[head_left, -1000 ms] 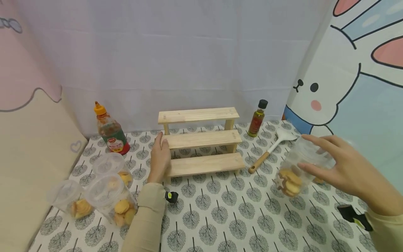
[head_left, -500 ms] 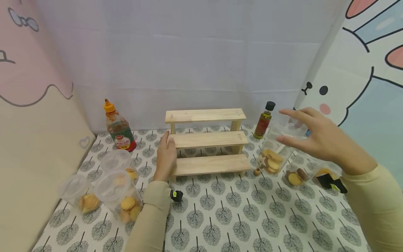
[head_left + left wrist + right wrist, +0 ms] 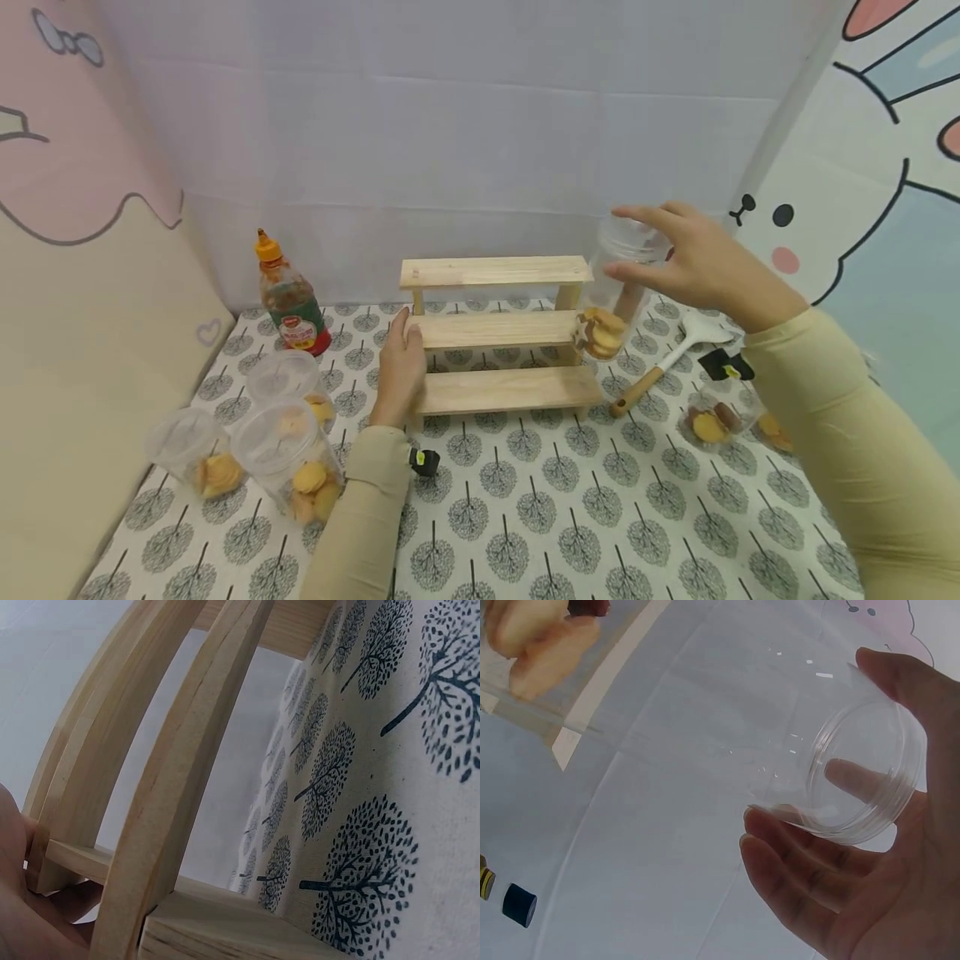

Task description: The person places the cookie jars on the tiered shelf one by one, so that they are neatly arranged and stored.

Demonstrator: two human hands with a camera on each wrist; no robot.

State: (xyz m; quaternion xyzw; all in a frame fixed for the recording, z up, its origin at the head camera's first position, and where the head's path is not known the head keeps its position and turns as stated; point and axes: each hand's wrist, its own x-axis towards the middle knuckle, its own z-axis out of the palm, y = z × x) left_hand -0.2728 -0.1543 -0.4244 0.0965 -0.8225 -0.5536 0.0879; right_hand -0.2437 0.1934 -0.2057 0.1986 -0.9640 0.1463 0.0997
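A three-step wooden shelf (image 3: 510, 390) stands on the table; in the left wrist view its boards (image 3: 187, 750) run up close to the camera. My left hand (image 3: 400, 371) holds the shelf's left end at the middle step, fingers reaching under the wood. Up beside the shelf's right end, my right hand (image 3: 686, 262) grips a tall clear jar (image 3: 611, 287) around its lidded top. Cookies (image 3: 600, 331) lie in the bottom of this jar, one of them star-shaped. In the right wrist view the thumb and fingers span the jar's lid (image 3: 866, 772).
Several clear cookie jars (image 3: 288, 454) stand at the left, below a sauce bottle (image 3: 292, 308). Right of the shelf lies a white spatula (image 3: 667, 358) with a wooden handle. Another low jar (image 3: 708, 421) sits near it. The oil bottle's black cap (image 3: 519, 905) shows in the right wrist view.
My right hand has carried the cookie jar leftward and up, from the table's right side to the shelf's right end. The left hand has stayed on the shelf.
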